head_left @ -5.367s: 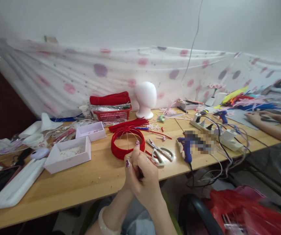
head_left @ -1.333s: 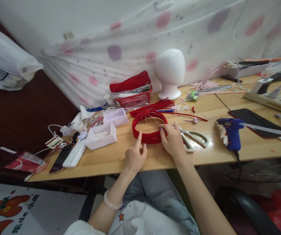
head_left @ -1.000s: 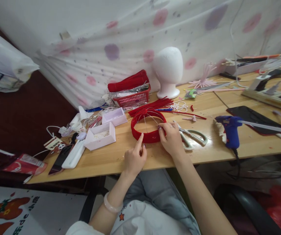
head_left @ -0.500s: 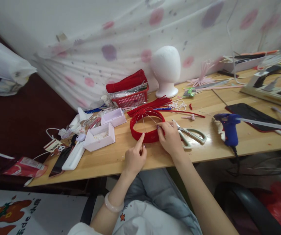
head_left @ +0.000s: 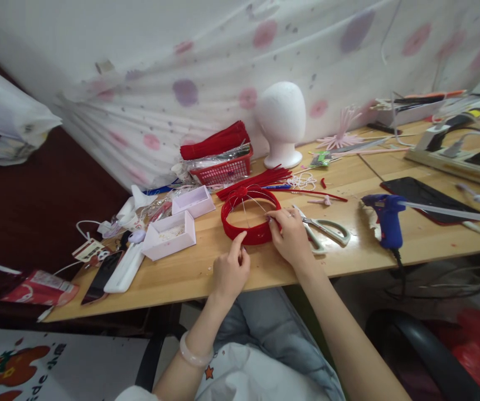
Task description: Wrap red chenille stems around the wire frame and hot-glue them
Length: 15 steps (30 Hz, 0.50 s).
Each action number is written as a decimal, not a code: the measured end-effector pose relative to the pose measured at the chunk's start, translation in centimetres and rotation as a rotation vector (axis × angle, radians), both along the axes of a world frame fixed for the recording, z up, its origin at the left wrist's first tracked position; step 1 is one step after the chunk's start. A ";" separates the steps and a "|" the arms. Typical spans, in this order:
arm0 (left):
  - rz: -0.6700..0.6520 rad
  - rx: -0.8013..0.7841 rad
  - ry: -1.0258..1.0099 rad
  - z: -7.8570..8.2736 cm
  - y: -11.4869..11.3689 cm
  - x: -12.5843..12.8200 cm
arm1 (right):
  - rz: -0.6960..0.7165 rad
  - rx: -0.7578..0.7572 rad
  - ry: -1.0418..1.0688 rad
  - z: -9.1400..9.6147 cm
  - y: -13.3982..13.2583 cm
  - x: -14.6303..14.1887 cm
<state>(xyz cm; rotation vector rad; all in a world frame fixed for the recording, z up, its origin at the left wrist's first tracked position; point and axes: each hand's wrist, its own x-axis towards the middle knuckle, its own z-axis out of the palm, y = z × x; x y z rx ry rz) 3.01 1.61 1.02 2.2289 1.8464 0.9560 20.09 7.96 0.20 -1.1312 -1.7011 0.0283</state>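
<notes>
A red fuzzy ring-shaped band (head_left: 253, 234) rests on the wooden table, with thin wires arching from it to a red knot (head_left: 241, 191) near its far side. My right hand (head_left: 290, 236) pinches the band's right side between thumb and fingers. At the near left edge, the outstretched index finger of my left hand (head_left: 230, 270) touches or almost touches the band. Its other fingers are curled, and nothing shows in them. Just right of my right hand lie scissors (head_left: 329, 229) with pale handles, the blades partly hidden. Behind the band is a bundle of red fuzzy stems (head_left: 265, 180).
A white foam head (head_left: 282, 122) stands at the back beside a red basket (head_left: 223, 170). Two small white boxes (head_left: 168, 239) sit on the left. To the right are a blue glue gun (head_left: 386, 220), a dark tablet (head_left: 427, 195) and a power strip (head_left: 452, 159).
The view has shifted slightly. My right hand stays on the band, and my left index finger remains at its near edge, barely moved.
</notes>
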 end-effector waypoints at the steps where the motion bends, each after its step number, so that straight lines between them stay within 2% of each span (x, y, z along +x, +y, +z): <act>1: 0.000 -0.004 -0.012 0.2 0.1 0.0 | 0.003 0.003 0.000 0.0 0.0 0.0; 10: -0.030 -0.064 -0.143 1.6 1.3 0.2 | 0.016 0.007 -0.003 -0.1 0.0 0.1; 15: 0.008 -0.018 -0.253 1.6 0.9 0.2 | 0.017 0.014 -0.008 -0.1 0.0 0.1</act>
